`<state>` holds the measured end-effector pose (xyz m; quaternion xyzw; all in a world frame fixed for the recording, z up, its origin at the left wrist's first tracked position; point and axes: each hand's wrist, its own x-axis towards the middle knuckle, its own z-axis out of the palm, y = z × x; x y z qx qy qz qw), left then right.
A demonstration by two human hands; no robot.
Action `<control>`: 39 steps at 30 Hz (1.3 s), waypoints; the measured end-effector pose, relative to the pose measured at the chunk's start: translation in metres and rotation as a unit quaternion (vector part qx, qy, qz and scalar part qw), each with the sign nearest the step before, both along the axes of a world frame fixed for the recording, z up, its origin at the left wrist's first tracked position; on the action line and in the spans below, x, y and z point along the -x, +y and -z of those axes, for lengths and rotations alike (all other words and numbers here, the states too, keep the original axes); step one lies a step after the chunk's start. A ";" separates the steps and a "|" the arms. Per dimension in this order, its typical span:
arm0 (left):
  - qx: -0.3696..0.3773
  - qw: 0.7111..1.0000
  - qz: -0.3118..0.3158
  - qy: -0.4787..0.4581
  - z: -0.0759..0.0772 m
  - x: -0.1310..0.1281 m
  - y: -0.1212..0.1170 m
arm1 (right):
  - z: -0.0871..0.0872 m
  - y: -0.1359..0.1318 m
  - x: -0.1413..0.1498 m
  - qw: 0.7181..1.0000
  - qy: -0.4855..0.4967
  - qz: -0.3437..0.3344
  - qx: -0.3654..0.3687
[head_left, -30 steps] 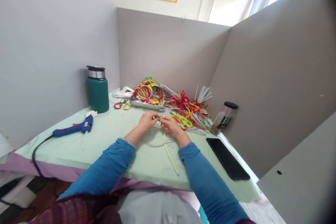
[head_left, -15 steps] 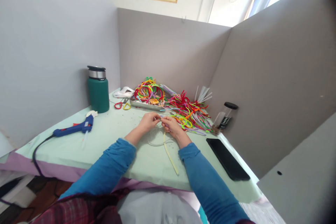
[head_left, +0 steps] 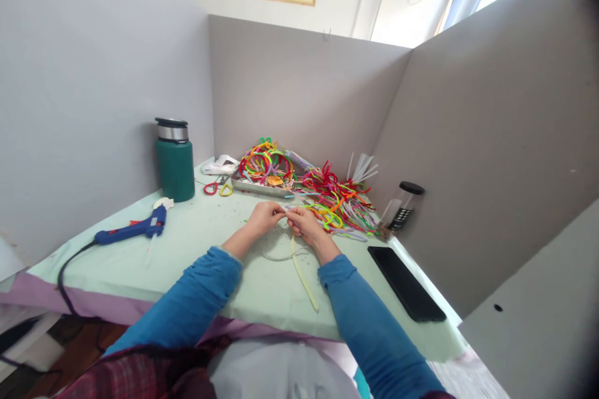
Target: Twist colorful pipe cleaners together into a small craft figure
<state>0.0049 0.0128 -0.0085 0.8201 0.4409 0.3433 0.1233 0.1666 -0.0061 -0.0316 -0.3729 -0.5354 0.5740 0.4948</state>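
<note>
My left hand (head_left: 262, 218) and my right hand (head_left: 303, 225) meet at the middle of the pale green table (head_left: 210, 262), fingers pinched together on a thin pale pipe cleaner between them. A pale yellow strip (head_left: 304, 277) trails from under my hands toward the table's near edge, beside a loop of clear cord (head_left: 281, 255). Just beyond my hands lies a heap of coloured pipe cleaners (head_left: 337, 202).
A metal tray (head_left: 255, 186) holds coloured rings. Scissors (head_left: 218, 187) and a green flask (head_left: 175, 159) stand at the left, with a blue glue gun (head_left: 133, 229) nearer. A black phone (head_left: 405, 282) and a dark-capped jar (head_left: 405, 204) sit right. Grey partitions enclose the table.
My hands stay pinched together at the same spot, with only slight finger movement. Nothing else has moved.
</note>
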 end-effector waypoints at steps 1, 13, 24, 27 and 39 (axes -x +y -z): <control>0.006 1.000 0.001 0.001 0.000 0.000 0.000 | 0.000 0.000 0.000 1.000 -0.004 0.001 -0.003; 0.163 0.981 0.001 -0.101 0.003 0.001 0.003 | -0.001 -0.002 0.002 0.999 -0.024 0.021 -0.016; 0.108 0.990 -0.035 -0.088 0.000 -0.001 0.001 | 0.000 0.000 0.002 0.999 -0.022 0.027 -0.024; 0.098 0.992 -0.039 -0.075 -0.001 0.000 0.000 | 0.001 0.000 0.002 0.999 -0.024 0.028 -0.023; 0.104 0.993 -0.021 -0.049 -0.001 0.001 0.001 | 0.000 -0.001 0.002 0.999 -0.028 0.030 -0.021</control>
